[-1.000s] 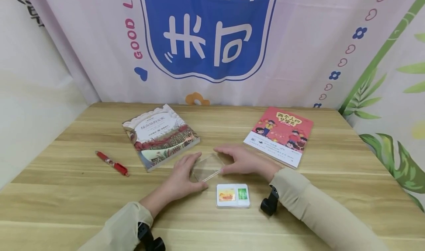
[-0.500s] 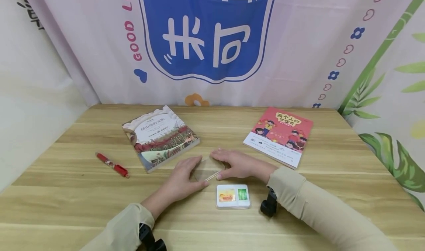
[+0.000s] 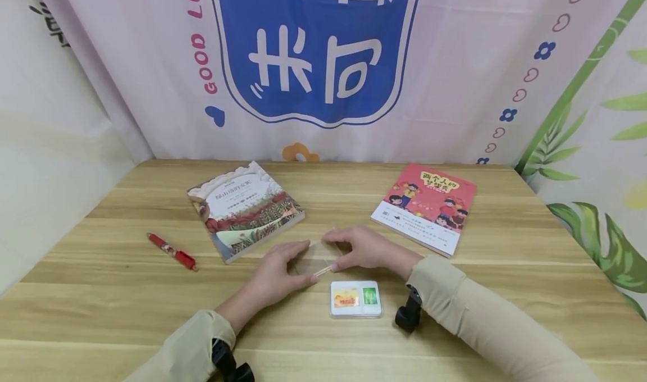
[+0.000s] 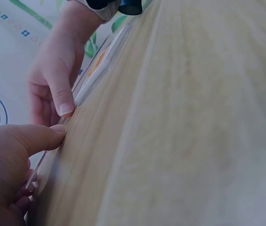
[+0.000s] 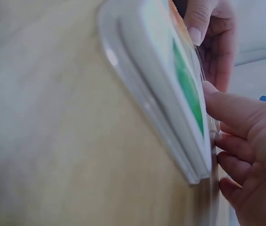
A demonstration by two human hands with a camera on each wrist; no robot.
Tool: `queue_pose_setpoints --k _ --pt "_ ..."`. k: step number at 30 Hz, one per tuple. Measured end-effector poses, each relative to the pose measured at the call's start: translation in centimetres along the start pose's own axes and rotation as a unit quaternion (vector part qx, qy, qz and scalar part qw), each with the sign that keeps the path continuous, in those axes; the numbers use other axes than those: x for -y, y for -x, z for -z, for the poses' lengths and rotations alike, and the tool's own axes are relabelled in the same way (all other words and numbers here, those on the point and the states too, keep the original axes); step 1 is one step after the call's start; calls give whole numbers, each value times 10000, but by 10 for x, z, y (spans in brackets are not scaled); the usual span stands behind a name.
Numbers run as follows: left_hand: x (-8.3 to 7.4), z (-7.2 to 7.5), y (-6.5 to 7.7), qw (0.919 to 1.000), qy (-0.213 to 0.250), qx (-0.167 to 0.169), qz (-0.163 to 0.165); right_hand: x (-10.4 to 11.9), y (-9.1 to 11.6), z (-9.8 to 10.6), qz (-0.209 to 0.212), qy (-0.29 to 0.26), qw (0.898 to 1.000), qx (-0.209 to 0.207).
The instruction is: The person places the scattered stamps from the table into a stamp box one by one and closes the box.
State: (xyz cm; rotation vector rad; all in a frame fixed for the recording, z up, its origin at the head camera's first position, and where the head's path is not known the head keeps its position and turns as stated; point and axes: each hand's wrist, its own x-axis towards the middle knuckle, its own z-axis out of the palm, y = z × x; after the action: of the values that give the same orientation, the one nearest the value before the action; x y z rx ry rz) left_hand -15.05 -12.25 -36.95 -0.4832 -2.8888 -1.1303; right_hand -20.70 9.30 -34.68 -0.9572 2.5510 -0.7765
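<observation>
A thin, clear square plastic cover (image 3: pixel 314 261) lies low over the wooden table between both hands. My left hand (image 3: pixel 274 272) holds its left side, thumb at the near corner and fingers along the far edge. On the opposite side, my right hand (image 3: pixel 368 250) grips the cover with thumb and curled fingers. Both thumbs come close together at the near edge, as the left wrist view also shows. Just in front of the right hand lies a flat white case (image 3: pixel 356 299) in a clear shell, bearing an orange picture and a green one.
A book with a flowery cover (image 3: pixel 247 210) lies at the back left, and a red book (image 3: pixel 427 208) at the back right. Left of the hands is a red pen (image 3: pixel 172 251). A printed curtain (image 3: pixel 455 62) hangs behind the wooden table (image 3: pixel 101 303).
Both hands keep hold of the clear cover, which has come down slightly and lies flatter. The right hand has shifted a little to the left. The case, books and pen stay put.
</observation>
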Motion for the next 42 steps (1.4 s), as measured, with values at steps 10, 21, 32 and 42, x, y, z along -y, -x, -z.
queue_pose_setpoints --k 10,21,32,42 --pt "0 1 3 9994 307 -113 -128 -1 3 2 14 -288 9990 -329" --pt "-5 3 6 9974 477 -233 -483 0 12 7 309 -310 9977 -515" --pt "-13 2 11 9925 615 -144 -1048 6 31 4 326 -570 9941 -864" --pt "-16 -2 16 9860 601 -161 -1547 12 50 -6 191 -766 9889 -1255"
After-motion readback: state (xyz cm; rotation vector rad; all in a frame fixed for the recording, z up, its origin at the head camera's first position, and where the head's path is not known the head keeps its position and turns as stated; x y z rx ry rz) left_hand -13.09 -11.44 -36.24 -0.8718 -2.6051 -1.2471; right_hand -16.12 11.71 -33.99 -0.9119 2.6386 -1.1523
